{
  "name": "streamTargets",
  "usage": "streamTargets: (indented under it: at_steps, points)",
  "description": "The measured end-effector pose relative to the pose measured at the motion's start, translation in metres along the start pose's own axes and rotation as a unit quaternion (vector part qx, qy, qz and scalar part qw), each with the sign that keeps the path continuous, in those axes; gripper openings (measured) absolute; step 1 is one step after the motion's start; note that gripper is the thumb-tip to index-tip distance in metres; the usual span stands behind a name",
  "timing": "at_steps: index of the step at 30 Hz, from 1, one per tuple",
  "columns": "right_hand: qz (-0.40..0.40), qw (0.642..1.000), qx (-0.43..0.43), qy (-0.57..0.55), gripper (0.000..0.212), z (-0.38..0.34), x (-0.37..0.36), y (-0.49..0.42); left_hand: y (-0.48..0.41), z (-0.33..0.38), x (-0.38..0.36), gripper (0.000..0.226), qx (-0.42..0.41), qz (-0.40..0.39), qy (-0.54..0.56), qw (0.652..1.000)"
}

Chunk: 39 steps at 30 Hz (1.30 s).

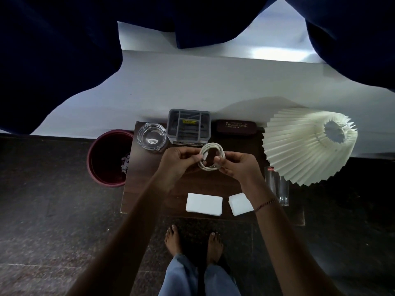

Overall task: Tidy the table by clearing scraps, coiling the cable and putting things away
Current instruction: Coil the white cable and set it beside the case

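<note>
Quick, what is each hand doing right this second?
Left hand: fingers closed on the white cable, pinching its plug end.
Right hand: fingers closed on the cable's coiled loops.

Both hands raised together, fingers pinched in front of the body

The left hand [178, 160] and the right hand [237, 165] reach forward on bare, outstretched forearms and meet at the middle, each grip closed on the coiled white cable [211, 155] held between them. A thin bracelet circles the right wrist. Two bare feet stand below.
</note>
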State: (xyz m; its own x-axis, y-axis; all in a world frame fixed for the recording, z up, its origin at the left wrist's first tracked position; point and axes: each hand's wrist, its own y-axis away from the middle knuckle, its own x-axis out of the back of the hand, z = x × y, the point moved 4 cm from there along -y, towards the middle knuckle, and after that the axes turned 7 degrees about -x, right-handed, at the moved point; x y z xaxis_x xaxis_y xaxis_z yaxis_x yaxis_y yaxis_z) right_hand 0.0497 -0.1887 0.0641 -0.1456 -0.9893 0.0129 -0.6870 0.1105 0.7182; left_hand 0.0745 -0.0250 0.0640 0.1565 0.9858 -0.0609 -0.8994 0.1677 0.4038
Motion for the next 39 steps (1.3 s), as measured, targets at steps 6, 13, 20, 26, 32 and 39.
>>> streamTargets:
  at_steps: [6, 13, 20, 26, 32, 39]
  points:
    - [0.035, 0.999, 0.009, -0.017, 0.027, 0.009, 0.007, -0.014, -0.011, -0.01, -0.007, 0.026, 0.02, 0.033, -0.009, 0.999]
    - [0.151, 0.969, -0.093, -0.175, 0.045, 0.056, 0.028, -0.06, -0.03, -0.062, -0.009, 0.026, 0.102, 0.071, -0.026, 0.992]
    - [0.186, 0.957, -0.113, -0.189, 0.04, 0.08, 0.037, -0.122, -0.065, -0.108, -0.037, 0.027, 0.127, 0.019, -0.087, 0.988]
    - [0.173, 0.977, -0.089, -0.09, 0.037, 0.072, 0.045, -0.148, -0.088, -0.122, -0.058, 0.041, 0.178, -0.007, -0.078, 0.981]
    - [0.203, 0.973, -0.019, 0.106, 0.036, 0.055, 0.045, -0.163, -0.108, -0.111, -0.079, 0.029, 0.193, -0.019, -0.035, 0.98]
    - [0.21, 0.965, 0.016, 0.154, 0.038, 0.042, 0.044, -0.159, -0.116, -0.112, -0.077, 0.027, 0.181, -0.013, -0.068, 0.981]
